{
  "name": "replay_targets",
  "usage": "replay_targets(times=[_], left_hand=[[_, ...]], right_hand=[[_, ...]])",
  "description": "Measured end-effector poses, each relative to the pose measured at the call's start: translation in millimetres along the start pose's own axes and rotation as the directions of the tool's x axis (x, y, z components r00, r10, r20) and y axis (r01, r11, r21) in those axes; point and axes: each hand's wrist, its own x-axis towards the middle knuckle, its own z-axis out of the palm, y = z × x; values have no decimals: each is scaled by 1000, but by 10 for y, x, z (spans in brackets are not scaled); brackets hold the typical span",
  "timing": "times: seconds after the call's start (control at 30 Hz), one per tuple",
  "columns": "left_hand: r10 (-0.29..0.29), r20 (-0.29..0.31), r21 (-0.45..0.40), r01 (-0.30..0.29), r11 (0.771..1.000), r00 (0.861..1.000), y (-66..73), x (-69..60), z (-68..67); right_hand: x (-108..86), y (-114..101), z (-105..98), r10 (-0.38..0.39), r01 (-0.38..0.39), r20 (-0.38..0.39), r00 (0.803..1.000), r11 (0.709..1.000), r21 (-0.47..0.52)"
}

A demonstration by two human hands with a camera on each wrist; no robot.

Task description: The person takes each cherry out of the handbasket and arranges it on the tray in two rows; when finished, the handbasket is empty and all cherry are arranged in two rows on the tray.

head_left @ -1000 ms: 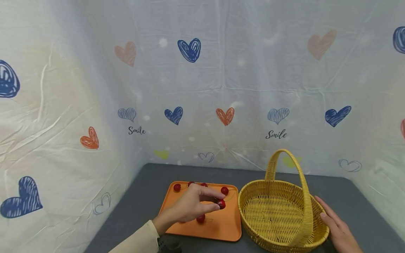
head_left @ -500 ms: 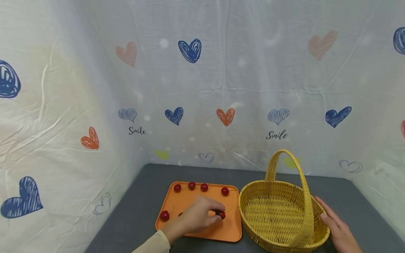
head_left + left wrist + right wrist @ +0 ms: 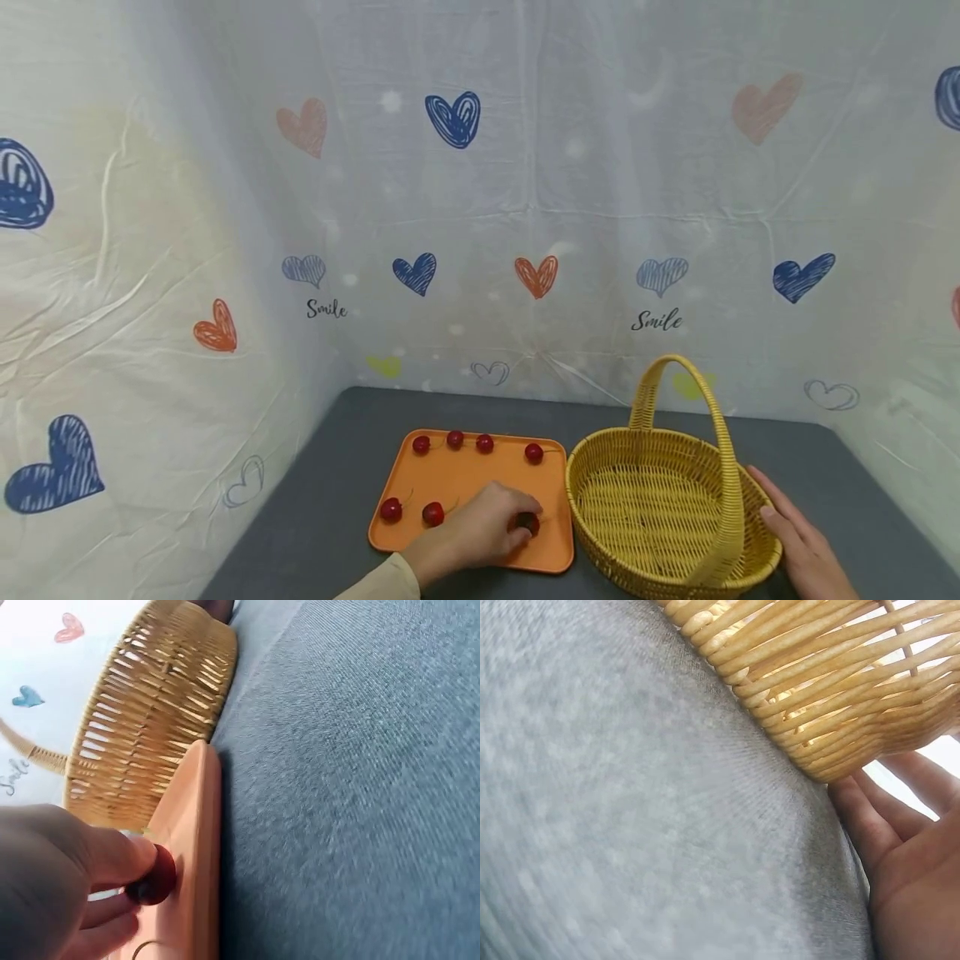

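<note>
In the head view my left hand (image 3: 491,527) is low over the front right of an orange tray (image 3: 480,471), pinching a dark red cherry (image 3: 528,523). Up close in the left wrist view, finger and thumb stay on this cherry (image 3: 161,876), which is at the tray surface. Several other red cherries with thin stems lie on the tray, including one cherry (image 3: 432,514) just left of the hand. A yellow wicker basket (image 3: 645,508) stands right of the tray. My right hand (image 3: 806,542) rests against its right side, fingers extended along the outer wall, thumb at the rim.
The basket's tall arched handle (image 3: 723,442) rises over its right part. Tray and basket stand close together on a dark grey cloth-covered table (image 3: 315,500). A white curtain (image 3: 480,192) printed with hearts hangs behind and at both sides.
My left hand has moved right and toward me, lowering the cherry to the tray's front right. Cherries at the left that it covered now show. The right hand and basket have stayed put.
</note>
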Motion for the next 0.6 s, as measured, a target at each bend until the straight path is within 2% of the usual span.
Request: replay_targets(times=[0.1, 0.17, 0.27, 0.37, 0.47, 0.53, 0.57, 0.6], left_hand=[[-72, -29, -38, 70, 997, 997, 7, -90, -112], [-128, -64, -64, 124, 990, 990, 6, -198, -248], [-177, -186, -93, 162, 982, 966, -45, -418, -517], [-159, -352, -34, 158, 987, 922, -145, -653, -857], [-107, -496, 82, 169, 982, 862, -268, -873, -1220], [-82, -565, 147, 198, 969, 821, -341, -1000, -1444], [-75, -594, 178, 221, 959, 801, -374, -1061, -1542], [-76, -620, 194, 246, 950, 781, -401, -1118, -1630]], right_hand=[[29, -30, -37, 10, -10, 17, 1000, 1000, -11], [22, -32, -92, 7, -6, 21, 1000, 1000, -5], [-42, -30, -198, -64, 63, -16, 998, 997, -54], [-143, -121, -327, -143, 125, -92, 985, 975, -183], [-221, -300, -476, -197, 133, -163, 967, 932, -338], [-263, -387, -558, -271, 167, -228, 935, 906, -389], [-278, -426, -598, -334, 209, -265, 904, 889, -408], [-291, -459, -636, -402, 252, -301, 865, 866, -433]])
